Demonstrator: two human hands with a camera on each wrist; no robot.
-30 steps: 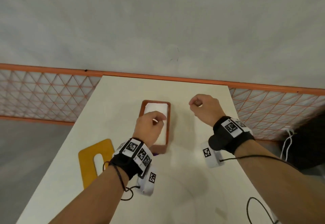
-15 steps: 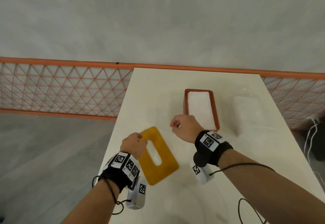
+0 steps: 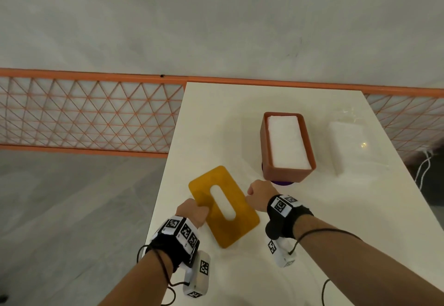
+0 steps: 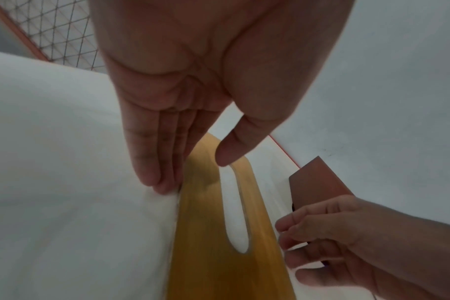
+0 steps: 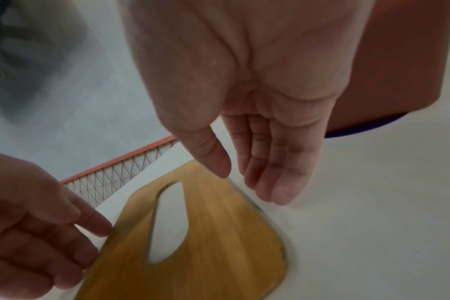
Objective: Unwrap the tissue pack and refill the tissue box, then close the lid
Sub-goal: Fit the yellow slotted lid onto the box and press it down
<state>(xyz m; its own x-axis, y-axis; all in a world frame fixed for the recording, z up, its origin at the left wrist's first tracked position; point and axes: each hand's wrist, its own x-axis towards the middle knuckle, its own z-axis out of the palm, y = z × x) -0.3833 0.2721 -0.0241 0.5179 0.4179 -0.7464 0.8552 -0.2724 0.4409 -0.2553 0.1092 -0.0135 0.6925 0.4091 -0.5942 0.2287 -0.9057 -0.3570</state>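
Observation:
The yellow wooden lid (image 3: 223, 206) with its long slot lies flat on the white table (image 3: 216, 123), near the left edge. My left hand (image 3: 193, 212) is at the lid's left side. In the left wrist view its straight fingers (image 4: 154, 172) touch the table against the lid (image 4: 208, 243), thumb hovering over it. My right hand (image 3: 258, 192) is at the lid's right side, and its relaxed fingers (image 5: 278, 182) hold nothing beside the lid (image 5: 219, 233). The orange-brown tissue box (image 3: 283, 174) stands open behind, filled with white tissues (image 3: 287, 142).
A clear plastic wrapper (image 3: 353, 147) with something white in it lies right of the box. Something purple (image 3: 281, 183) shows under the box's near end. An orange mesh fence (image 3: 91, 118) runs behind the table. White cables (image 3: 422, 168) hang off the right side.
One second ago my left hand was on the tissues in the box and my right hand was raised. Both hands have come back to the lid's two long sides.

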